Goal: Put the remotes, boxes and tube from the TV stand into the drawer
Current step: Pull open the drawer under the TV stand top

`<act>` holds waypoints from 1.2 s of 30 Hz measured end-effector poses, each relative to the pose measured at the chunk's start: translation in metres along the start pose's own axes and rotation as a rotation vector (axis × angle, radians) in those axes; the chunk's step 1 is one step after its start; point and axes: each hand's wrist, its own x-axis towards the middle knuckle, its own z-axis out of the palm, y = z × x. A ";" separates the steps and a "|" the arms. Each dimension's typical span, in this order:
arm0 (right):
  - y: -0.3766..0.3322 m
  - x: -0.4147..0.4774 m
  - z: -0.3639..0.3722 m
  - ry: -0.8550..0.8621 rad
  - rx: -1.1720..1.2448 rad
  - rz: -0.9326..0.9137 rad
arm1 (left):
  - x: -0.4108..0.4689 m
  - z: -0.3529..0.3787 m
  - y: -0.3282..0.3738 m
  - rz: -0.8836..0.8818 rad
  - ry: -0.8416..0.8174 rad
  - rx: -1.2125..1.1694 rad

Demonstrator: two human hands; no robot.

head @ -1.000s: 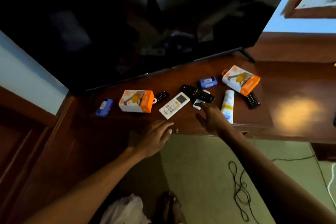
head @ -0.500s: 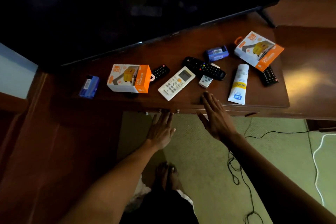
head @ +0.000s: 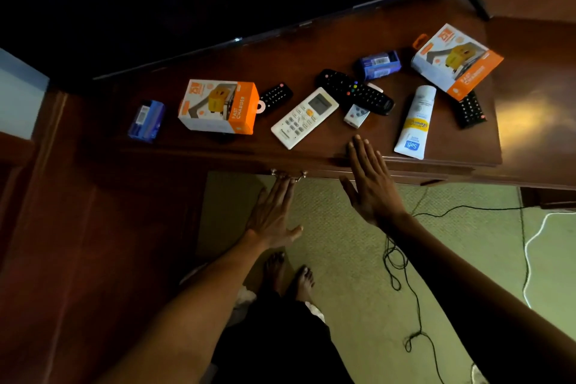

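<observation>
Left hand: the left hand [head: 274, 212], fingers straight and together, holds nothing; its fingertips now touch the metal drawer handle [head: 288, 173] under the front edge of the TV stand [head: 218, 151], having dropped from above the top a second ago.
Right hand: the right hand [head: 371, 184] is flat, fingers spread, empty, hovering over the stand's front edge, drawn back from the small white remote [head: 356, 115].
Drawer: appears closed; no opening shows.
Items on top: white remote [head: 304, 117], long black remote [head: 355, 91], two more black remotes [head: 274, 97] [head: 469, 109], two orange boxes [head: 219, 106] [head: 456, 61], two blue boxes [head: 146, 120] [head: 377, 65] and the tube [head: 414, 123], all untouched.
Meaning: nothing is stowed yet; the likely next step is pulling the drawer open.
</observation>
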 end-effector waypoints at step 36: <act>-0.041 -0.116 0.048 -0.081 0.000 0.089 | -0.086 -0.019 0.009 -0.096 0.251 0.041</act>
